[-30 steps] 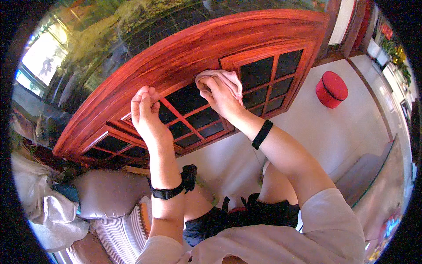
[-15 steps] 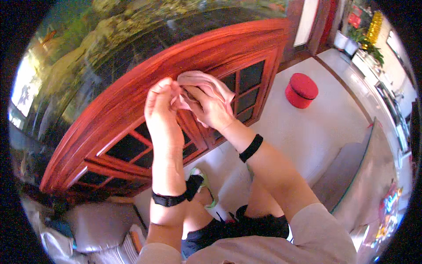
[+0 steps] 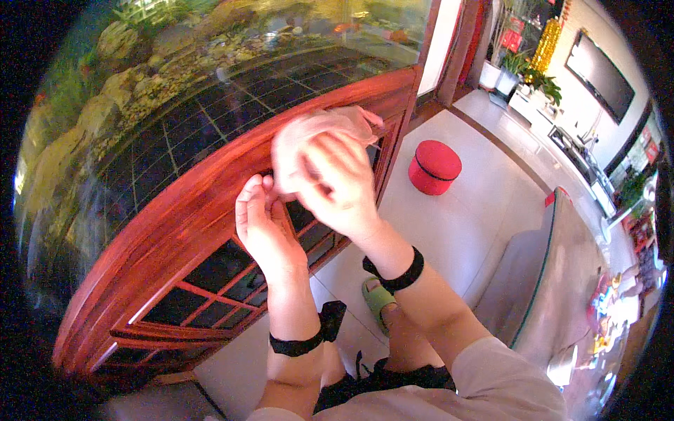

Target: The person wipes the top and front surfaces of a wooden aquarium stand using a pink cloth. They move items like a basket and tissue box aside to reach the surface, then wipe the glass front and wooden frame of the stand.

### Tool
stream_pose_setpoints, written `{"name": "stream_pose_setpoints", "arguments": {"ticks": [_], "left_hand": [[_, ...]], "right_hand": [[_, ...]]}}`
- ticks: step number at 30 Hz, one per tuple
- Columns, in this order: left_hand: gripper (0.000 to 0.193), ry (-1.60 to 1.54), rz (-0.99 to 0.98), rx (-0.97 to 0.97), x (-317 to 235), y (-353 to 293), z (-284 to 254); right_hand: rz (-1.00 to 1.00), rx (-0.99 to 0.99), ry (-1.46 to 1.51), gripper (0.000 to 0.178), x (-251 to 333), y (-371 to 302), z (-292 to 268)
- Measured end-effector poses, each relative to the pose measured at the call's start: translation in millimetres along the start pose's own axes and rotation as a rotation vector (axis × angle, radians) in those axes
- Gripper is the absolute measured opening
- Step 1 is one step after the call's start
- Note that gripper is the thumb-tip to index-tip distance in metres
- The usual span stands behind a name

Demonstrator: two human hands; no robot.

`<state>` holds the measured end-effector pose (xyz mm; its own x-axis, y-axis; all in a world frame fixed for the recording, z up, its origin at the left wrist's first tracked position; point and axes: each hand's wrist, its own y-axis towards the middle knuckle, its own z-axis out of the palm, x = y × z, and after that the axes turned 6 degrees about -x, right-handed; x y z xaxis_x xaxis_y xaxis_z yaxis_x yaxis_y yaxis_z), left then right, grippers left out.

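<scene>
A pink cloth [image 3: 295,140] is bunched at the red wooden rim of a curved cabinet [image 3: 210,189]. My right hand [image 3: 340,186], smeared by motion, is wrapped on the cloth, which spreads out beyond its knuckles. Lower and to the left, my left hand [image 3: 263,224] has its fingers curled together, with the tips at the cloth's near edge in a pinch. Exactly how much cloth lies between those fingertips is hard to see. Above the rim rises the glass of a fish tank [image 3: 210,105] with rocks, plants and orange fish.
A round red stool [image 3: 435,167] stands on the pale floor to the right. Nearer on the right is a glass-edged table [image 3: 562,281]. Dark-paned doors [image 3: 210,281] make up the cabinet's front below my hands. Potted plants [image 3: 516,70] and a wall screen [image 3: 600,77] are farther off.
The view has shifted, showing more of the tank. My right hand and the cloth have moved up along the rim, and the cloth is spread wider. My left hand now sits lower beside it.
</scene>
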<state>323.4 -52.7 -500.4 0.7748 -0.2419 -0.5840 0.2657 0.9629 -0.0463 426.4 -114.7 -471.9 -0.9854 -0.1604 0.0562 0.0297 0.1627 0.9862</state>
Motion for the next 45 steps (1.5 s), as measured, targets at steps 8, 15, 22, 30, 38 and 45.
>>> {"name": "stream_pose_setpoints", "arguments": {"ticks": [8,15,22,30,38,45], "left_hand": [[0.013,0.075,0.070,-0.084,7,-11,8],[0.011,0.088,0.065,-0.096,6,-14,9],[0.023,0.156,0.103,0.023,13,-10,13],[0.017,0.198,0.056,0.104,25,-12,14],[0.016,0.232,0.017,0.080,45,-11,16],[0.016,0.296,0.033,0.089,57,-10,17]], "right_hand": [[0.239,-0.021,-0.071,0.043,-57,-20,39],[0.464,-0.352,0.310,0.030,-190,12,-14],[0.588,-0.613,0.719,0.037,-192,7,8],[0.998,-0.804,0.545,0.019,-169,-68,24],[0.911,-0.668,0.440,0.034,-168,-54,16],[0.897,-0.372,-0.076,0.056,-207,-101,9]]}}
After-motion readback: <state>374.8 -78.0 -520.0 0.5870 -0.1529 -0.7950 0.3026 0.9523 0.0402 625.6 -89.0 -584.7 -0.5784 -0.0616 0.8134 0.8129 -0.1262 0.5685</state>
